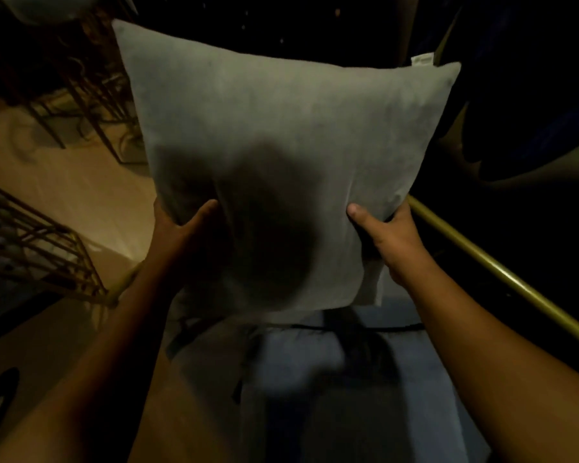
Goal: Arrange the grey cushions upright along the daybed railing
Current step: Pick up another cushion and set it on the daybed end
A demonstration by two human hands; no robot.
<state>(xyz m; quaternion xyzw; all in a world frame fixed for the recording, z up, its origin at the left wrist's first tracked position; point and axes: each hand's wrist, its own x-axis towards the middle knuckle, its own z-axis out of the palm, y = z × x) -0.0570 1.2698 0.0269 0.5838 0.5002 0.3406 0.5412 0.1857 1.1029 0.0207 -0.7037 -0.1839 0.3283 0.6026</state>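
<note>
My left hand (178, 228) and right hand (385, 235) clamp the grey cushion (281, 128) by its lower side edges, thumbs on its face. It fills centre view, blue daybed seat (315, 369) at 6 o'clock, brass railing (482, 262) at 4.

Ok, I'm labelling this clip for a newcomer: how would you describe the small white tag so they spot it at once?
Find the big grey cushion held up mid-frame by the left hand and right hand. Follow its top edge to the right corner, where the white tag sticks up. Nothing else there is white.
</note>
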